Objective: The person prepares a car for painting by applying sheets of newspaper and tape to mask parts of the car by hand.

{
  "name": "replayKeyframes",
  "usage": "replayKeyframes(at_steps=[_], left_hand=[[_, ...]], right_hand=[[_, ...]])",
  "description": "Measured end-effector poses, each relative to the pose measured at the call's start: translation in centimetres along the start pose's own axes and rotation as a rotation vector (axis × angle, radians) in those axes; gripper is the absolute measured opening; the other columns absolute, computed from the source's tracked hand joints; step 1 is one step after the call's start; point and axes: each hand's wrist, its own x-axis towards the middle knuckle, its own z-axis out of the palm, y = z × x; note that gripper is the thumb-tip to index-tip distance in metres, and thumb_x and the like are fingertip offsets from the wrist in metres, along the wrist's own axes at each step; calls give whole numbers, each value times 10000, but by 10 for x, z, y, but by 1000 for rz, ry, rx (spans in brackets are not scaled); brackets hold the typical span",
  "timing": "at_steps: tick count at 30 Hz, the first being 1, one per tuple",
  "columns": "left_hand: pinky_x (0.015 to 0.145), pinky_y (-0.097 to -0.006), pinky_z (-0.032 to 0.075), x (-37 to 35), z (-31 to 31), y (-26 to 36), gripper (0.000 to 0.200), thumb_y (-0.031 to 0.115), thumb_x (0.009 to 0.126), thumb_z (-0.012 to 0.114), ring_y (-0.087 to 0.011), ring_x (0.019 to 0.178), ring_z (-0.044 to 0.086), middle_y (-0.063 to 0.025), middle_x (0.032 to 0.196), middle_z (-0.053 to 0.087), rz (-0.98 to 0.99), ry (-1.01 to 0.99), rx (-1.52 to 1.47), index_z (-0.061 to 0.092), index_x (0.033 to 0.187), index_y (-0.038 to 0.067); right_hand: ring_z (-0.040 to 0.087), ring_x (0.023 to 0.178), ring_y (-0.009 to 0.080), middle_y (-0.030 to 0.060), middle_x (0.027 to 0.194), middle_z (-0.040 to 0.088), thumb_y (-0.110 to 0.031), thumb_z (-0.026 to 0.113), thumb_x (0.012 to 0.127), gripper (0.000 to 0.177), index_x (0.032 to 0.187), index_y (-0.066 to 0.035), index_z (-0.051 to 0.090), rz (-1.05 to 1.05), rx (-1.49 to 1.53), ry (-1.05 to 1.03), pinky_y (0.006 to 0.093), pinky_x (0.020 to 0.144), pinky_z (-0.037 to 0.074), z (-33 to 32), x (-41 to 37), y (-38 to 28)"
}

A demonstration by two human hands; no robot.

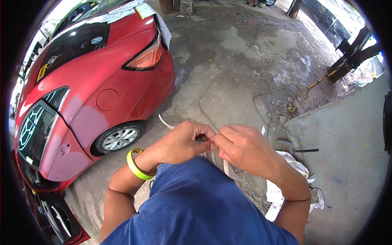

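My left hand and my right hand meet in front of my chest, fingertips pinched together. Whatever is between the fingers is too small or too hidden to name. A thin pale strip curves out past the back of my left hand; whether the fingers hold it cannot be seen. Around my left wrist is a bright yellow-green band. To the left stands a red car, its rear side and door carrying dull pinkish patches.
Paper sheets lie on the car's rear. Cables run over the stained concrete floor. A grey panel is at right, with white printed paper beside it. A post rises at upper right; part of another person shows far back.
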Motion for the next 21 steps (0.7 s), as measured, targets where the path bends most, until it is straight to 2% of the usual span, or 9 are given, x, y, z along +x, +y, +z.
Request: replayKeyframes(at_steps=[2,5,7,8,11,12,15,21], left_hand=[[817,-310,555,0,1,-2,127,67,1018,742,-96,914,692,-58,975,786,-12,7,-57,764,1102,-26],[826,-287,555,-1,0,-2,123,75,1035,746,-77,922,681,-28,988,773,-24,31,-161,762,1112,-20],[830,-270,554,-3,3,-11,122,77,1044,748,-65,924,675,-13,996,763,13,73,-284,761,1124,-14],[801,-228,529,-4,4,-12,98,45,1019,780,-46,910,655,16,998,732,-21,115,-304,776,1114,23],[822,-260,563,-2,11,-17,119,45,1026,765,-70,934,691,-14,1023,760,37,200,-294,764,1132,-8],[826,-257,562,-1,14,-19,114,37,1016,774,-73,947,687,-19,1041,751,62,229,-275,767,1122,-5],[836,-257,563,2,24,-23,109,17,988,799,-88,973,683,-36,1078,733,144,295,-205,778,1095,3],[843,-280,568,8,33,-30,128,-5,956,818,-126,977,700,-71,1087,737,288,352,-34,802,1083,4]], right_hand=[[701,823,249,86,925,655,-96,810,826,355,1149,18,717,35,30,72,392,704,592,6,-2,-1],[696,768,216,83,936,681,-64,817,857,269,1109,-13,738,227,285,182,377,662,572,19,-9,7],[682,737,159,67,918,698,-44,774,919,178,1090,-14,737,372,467,403,349,641,554,22,-10,10],[675,722,130,59,910,707,-34,753,950,134,1081,-14,737,448,560,511,335,631,546,23,-13,10],[650,723,61,29,854,713,-58,722,1018,93,1080,11,727,778,757,548,286,638,534,20,-33,3],[652,732,44,17,801,699,-60,710,1027,104,1076,31,726,836,807,466,266,641,537,14,-35,-5],[664,728,47,25,796,708,-62,718,1023,114,1069,42,729,890,1067,424,264,646,544,18,-30,-28],[739,783,123,106,917,751,-44,750,996,101,1070,22,735,806,849,616,262,622,553,67,-28,-23]])
